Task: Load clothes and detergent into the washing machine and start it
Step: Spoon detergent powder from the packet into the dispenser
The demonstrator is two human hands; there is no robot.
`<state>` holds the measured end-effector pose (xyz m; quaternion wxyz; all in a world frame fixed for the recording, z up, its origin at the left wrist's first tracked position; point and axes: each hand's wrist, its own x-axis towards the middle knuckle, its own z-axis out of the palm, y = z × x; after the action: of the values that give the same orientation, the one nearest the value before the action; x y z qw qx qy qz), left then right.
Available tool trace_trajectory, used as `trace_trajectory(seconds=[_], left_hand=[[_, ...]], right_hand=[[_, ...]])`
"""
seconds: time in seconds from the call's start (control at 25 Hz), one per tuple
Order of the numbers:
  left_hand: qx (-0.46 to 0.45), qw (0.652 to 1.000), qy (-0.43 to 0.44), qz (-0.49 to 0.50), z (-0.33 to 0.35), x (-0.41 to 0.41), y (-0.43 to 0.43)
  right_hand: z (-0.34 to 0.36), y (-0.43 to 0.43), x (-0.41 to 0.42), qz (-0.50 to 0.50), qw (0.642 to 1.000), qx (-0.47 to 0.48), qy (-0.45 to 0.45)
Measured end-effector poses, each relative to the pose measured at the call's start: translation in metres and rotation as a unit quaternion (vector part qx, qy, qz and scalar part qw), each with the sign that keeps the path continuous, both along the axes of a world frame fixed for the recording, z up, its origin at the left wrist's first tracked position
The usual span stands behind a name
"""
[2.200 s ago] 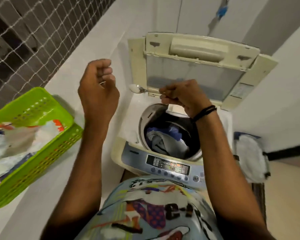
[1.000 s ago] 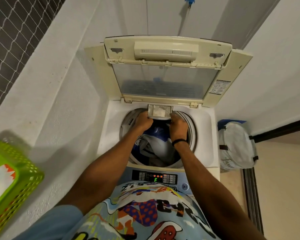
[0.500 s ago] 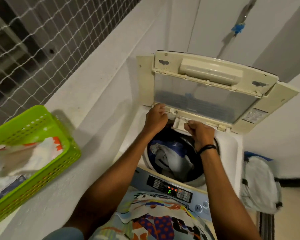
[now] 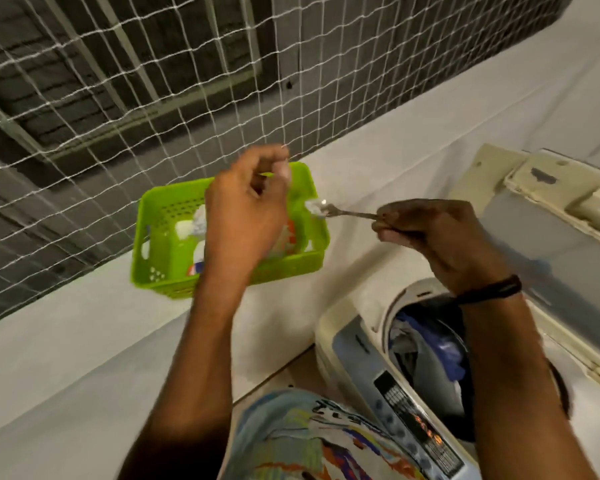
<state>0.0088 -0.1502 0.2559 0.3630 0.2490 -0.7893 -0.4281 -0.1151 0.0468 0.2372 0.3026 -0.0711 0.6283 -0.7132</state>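
Observation:
My right hand [image 4: 430, 237] is shut on the handle of a metal spoon [image 4: 347, 212], whose bowl carries a heap of white detergent powder [image 4: 315, 206]. It hovers at the right rim of the green basket [image 4: 160, 237]. My left hand [image 4: 246, 216] is raised over the basket with its fingers curled shut; nothing shows in them. A detergent packet [image 4: 196, 261] lies in the basket, partly hidden by that hand. The washing machine [image 4: 347, 341] stands at the lower right with its lid [image 4: 551, 244] up. Blue and grey clothes [image 4: 430, 348] lie in the drum.
The basket sits on a white ledge [image 4: 66, 341] left of the machine. White netting [image 4: 118, 98] over a dark grille rises behind the ledge. The control panel [image 4: 416, 417] shows red lights at the front edge.
Both hands have left the drawer at the drum's back rim and swung left to the basket. My right hand now holds a spoon heaped with powder. The view has turned left.

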Motion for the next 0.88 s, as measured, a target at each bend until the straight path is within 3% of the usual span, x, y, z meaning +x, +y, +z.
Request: trace_trajectory(seconds=[0.2,0.44,0.56,0.68,0.76,0.88], left_hand=[[-0.021,0.989,-0.096,0.106,-0.007,0.057,-0.053],[-0.062,0.973,-0.177,0.138,-0.015,0.088,-0.069],[-0.057,0.972,-0.194,0.118,-0.012,0.095,-0.064],[-0.069,0.966,-0.228,0.101,-0.008,0.106,-0.054],[-0.073,0.957,-0.269,0.085,-0.006,0.116,-0.046],[-0.092,0.943,-0.315,0.050,-0.008,0.127,-0.036]], right_hand=[[0.012,-0.083,0.017,0.143,0.970,0.119,0.159],[0.001,-0.150,0.023,0.263,0.814,0.367,0.365],[-0.009,-0.153,0.039,0.174,0.780,0.403,0.446],[-0.003,-0.135,0.047,0.022,0.751,0.410,0.517],[-0.006,-0.121,0.042,-0.055,0.743,0.436,0.504],[-0.017,-0.111,0.030,-0.018,0.758,0.476,0.445]])
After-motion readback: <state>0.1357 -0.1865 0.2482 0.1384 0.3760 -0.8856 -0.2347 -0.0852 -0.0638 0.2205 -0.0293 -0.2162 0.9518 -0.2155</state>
